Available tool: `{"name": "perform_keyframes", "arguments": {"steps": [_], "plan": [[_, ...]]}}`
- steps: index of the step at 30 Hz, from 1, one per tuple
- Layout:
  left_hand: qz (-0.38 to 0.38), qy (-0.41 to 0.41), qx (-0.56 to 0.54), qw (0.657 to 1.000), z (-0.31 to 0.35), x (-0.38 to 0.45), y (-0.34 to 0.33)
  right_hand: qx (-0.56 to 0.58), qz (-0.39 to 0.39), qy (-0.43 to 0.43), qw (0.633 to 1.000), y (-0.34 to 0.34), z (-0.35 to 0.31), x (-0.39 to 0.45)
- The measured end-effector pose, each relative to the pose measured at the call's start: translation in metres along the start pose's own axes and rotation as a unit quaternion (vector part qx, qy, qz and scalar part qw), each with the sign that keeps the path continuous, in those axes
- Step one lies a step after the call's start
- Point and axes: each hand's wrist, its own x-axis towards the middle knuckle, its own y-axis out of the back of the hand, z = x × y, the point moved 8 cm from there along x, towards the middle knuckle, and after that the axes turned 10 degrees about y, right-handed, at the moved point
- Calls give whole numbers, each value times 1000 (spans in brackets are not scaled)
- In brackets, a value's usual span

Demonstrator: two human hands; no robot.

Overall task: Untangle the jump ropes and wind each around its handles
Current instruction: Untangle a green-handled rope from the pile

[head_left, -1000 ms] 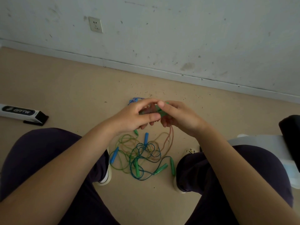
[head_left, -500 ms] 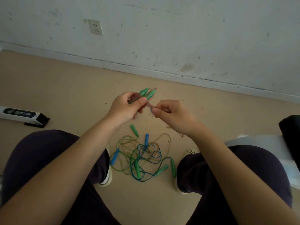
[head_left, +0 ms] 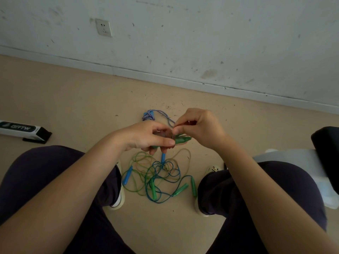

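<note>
Over the floor between the knees, both hands are up at about the same height working on 1 rope. Left hand (head_left: 146, 138) has its fingers curled round a pair of green handles (head_left: 180, 140), whose tips stick out to the right past the thumb and forefinger, with a reddish-brown cord wound round them inside the grip (can't make out the wraps, it's mostly hidden by the fingers). Right hand (head_left: 200, 127) sits just beside it, thumb and forefinger pinched together on the reddish cord end (head_left: 186, 123) right above the green tips, other fingers curled in.

Down on the beige floor (head_left: 73, 99) is the rest of the mess: a tangled pile of ropes (head_left: 157, 175) lying between the 2 shoes. Green, dark blue and a pale tan cord all looped through each other. I can count 2 blue handles, 1 at the left edge of the pile (head_left: 127, 175) and 1 poking up under the left hand (head_left: 163, 158), plus 3 green handles (head_left: 180, 189) along the lower right side. Which handle goes with which cord, can't tell from here.

Further back toward the wall, partly hidden behind the hands, there's a blue-and-white braided rope (head_left: 152, 114) lying in a bundle of its own, apart from the pile.

Off to the left a long white box with a black end (head_left: 23, 130) lies flat on the floor, well apart from everything. Scuffed white wall has a socket (head_left: 103, 27) on it.
</note>
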Motion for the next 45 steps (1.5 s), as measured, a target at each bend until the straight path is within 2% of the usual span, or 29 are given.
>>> {"name": "perform_keyframes", "arguments": {"steps": [4, 8, 16, 22, 26, 28, 31, 34, 38, 43, 45], "plan": [[4, -20, 0, 1000, 5, -2, -5, 75, -26, -69, 994, -12, 10, -4], [31, -54, -6, 998, 10, -3, -7, 119, -28, -96, 988, -18, 15, -4], [52, -93, 25, 994, 15, -3, -7, 167, -15, -80, 983, -10, 18, -3], [52, -149, -24, 987, 19, -4, -2, 188, -65, -121, 973, -15, 16, -9], [111, -194, -94, 970, 25, -9, 10, 287, -84, -132, 945, -25, 7, -10], [149, -185, -141, 961, 25, -11, 18, 308, -86, -124, 939, -29, 4, -8], [185, -154, -217, 946, 23, -14, 31, 265, -72, -144, 951, -28, 12, -9], [178, -143, -262, 938, 20, -16, 39, 220, -66, -147, 962, -28, 17, -10], [188, -137, -245, 941, 16, -13, 40, 187, -48, -144, 971, -22, 13, -6], [291, -118, -256, 914, 6, -14, 62, 109, -42, -120, 986, -13, 3, -7], [325, -118, -214, 914, 5, -15, 63, 76, -44, -102, 991, -12, -3, -6]]}}
